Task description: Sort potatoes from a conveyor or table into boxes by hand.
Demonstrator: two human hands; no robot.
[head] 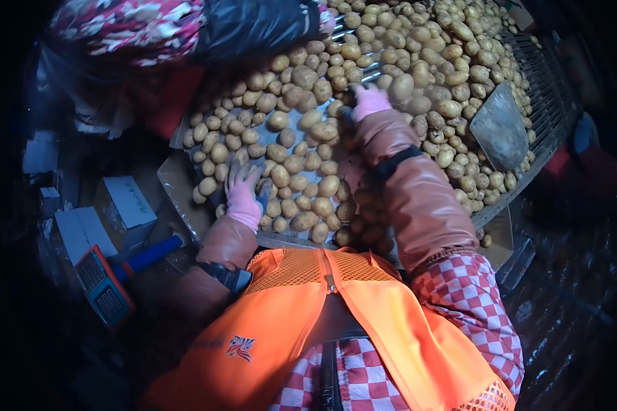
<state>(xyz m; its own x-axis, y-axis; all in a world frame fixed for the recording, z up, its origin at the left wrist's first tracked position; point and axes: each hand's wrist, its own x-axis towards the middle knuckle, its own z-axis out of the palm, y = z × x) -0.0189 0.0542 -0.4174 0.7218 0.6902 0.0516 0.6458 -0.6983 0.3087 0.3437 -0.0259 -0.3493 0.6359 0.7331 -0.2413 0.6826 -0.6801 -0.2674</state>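
Observation:
Many potatoes (pixel 293 164) lie spread over a sorting table (pixel 288 237) before me. In a gray and pink work glove, my left hand (pixel 245 190) rests among the potatoes at the table's near left; whether its fingers grip one cannot be told. My right hand (pixel 368 101), gloved alike, reaches farther out, to the edge of the big potato heap (pixel 437 67); its fingertips are partly hidden, and I cannot tell if it holds a potato. Right of that hand, a gray metal scoop or plate (pixel 501 128) lies on the heap.
Another person's dark sleeve (pixel 257 25) reaches in at the upper left. Slatted metal grating (pixel 545 82) runs along the right. Open cardboard boxes (pixel 128 200) and a digital scale display (pixel 104 287) on a blue post (pixel 151 255) stand at the lower left.

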